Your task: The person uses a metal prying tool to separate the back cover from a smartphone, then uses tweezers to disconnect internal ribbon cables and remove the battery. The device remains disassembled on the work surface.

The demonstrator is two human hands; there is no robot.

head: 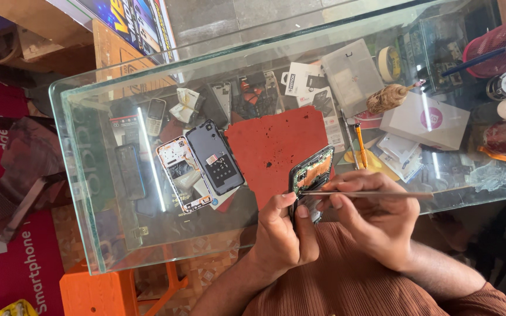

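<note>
Two hands at work: left hand [281, 231] clamps opened phone [310, 174] upright, board tilted toward view; right hand [376, 219] pinches tweezers [364, 193], tips probing board over glass surface [89, 193].

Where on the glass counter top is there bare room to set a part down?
Free: the red mat ahead of the opened phone in the left hand, and the glass left of the phone frame and back cover. Crowded: the right end, around the white box, brush and orange tool. The right hand holds a thin metal tool.
</note>
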